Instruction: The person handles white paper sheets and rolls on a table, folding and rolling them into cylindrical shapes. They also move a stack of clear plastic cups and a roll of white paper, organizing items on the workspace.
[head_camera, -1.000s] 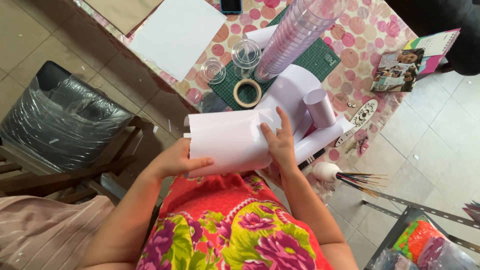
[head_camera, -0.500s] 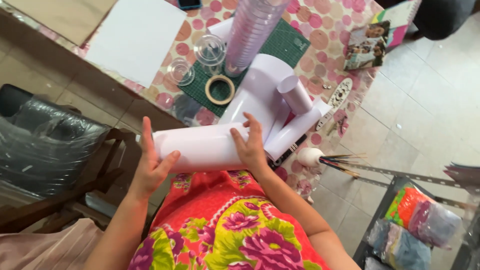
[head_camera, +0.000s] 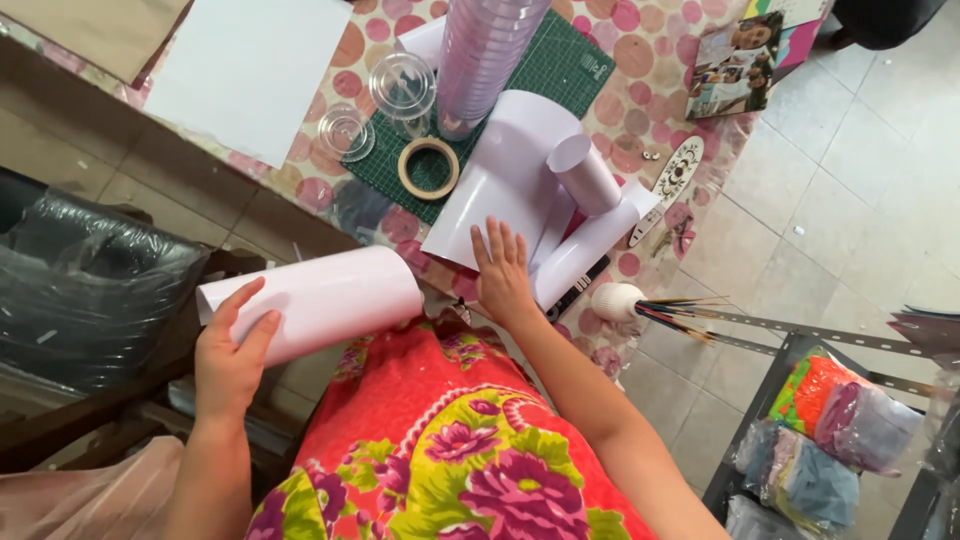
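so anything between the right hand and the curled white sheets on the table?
Nothing visible. The right hand already lies flat on the near edge of the curled white sheets. The tape roll sits to one side on the green cutting mat; the left hand holds a separate rolled sheet.

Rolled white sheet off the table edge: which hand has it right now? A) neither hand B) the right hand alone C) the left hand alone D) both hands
C: the left hand grips the rolled white sheet by its near end, while the right hand lies flat on the curled white sheets on the table, apart from the roll.
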